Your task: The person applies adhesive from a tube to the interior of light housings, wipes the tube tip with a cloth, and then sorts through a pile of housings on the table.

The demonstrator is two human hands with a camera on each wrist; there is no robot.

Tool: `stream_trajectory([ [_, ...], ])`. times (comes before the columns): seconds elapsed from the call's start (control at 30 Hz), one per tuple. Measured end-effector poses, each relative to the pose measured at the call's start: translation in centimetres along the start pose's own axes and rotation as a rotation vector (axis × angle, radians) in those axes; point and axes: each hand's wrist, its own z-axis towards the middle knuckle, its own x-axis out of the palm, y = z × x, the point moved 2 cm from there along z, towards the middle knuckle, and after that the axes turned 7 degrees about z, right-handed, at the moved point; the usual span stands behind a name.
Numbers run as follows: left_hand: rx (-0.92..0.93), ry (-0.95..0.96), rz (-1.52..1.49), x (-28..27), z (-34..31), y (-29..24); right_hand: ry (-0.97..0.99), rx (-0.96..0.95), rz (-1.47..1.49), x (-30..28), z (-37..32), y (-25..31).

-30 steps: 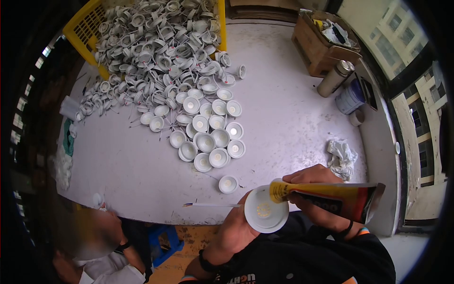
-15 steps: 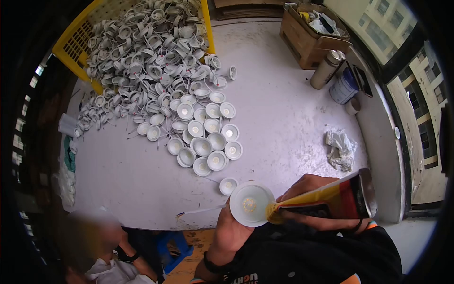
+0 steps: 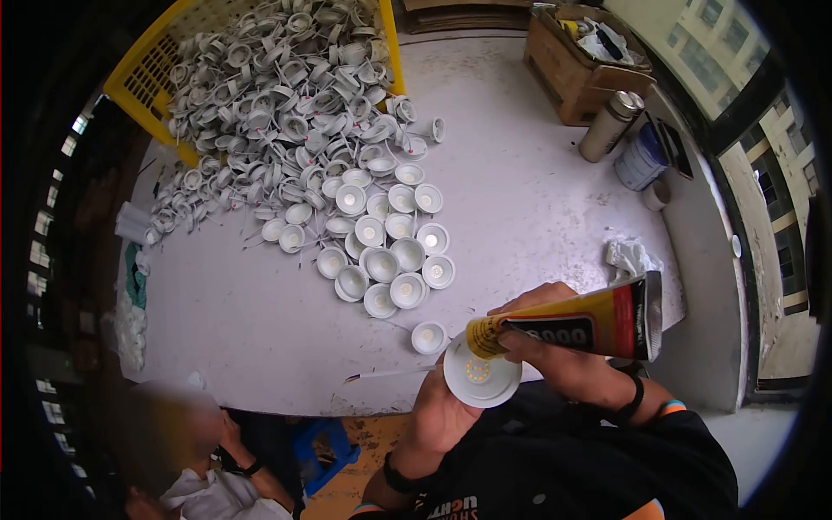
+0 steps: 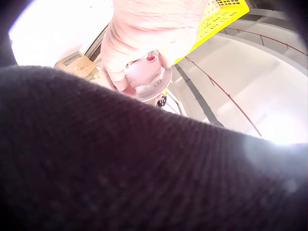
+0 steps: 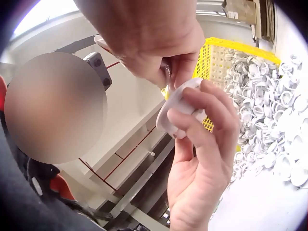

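Note:
A white downlight (image 3: 490, 390) with a ring of yellow LED dots faces up in my left hand (image 3: 440, 423), whose fingers hold it from below and the side. Its cable (image 3: 394, 374) sticks out to the left, with bare wire ends. My right hand (image 3: 572, 368) grips a yellow, black and red glue tube (image 3: 611, 319), the narrow end tipped down over the downlight's upper rim. The tube's nozzle is hidden in the head view. In the right wrist view, left fingers (image 5: 197, 130) curl round the back of the downlight (image 5: 169, 115).
Many white downlights (image 3: 277, 113) spill from a yellow crate (image 3: 143, 82) over the table. One downlight (image 3: 428, 337) lies near my left hand. To the right are crumpled white plastic (image 3: 631, 256), a steel flask (image 3: 607, 130), a blue tin (image 3: 640, 160) and a cardboard box (image 3: 572, 78). Another person (image 3: 217, 485) sits at left.
The tube's narrow end has gone from the downlight's upper right rim down to its right side, then back up over the upper rim. Both hands keep their hold.

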Motion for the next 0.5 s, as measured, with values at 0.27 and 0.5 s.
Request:
stream_trajectory([
  [0.27, 0.160, -0.377, -0.051, -10.6, -0.5, -1.2, -0.196, 0.087, 0.400, -2.2, -0.3, -1.1],
  [0.5, 0.260, -0.833, -0.106, -27.6, -4.0, -4.0, -0.234, 0.168, 0.297, -2.8, -0.6, -2.1],
])
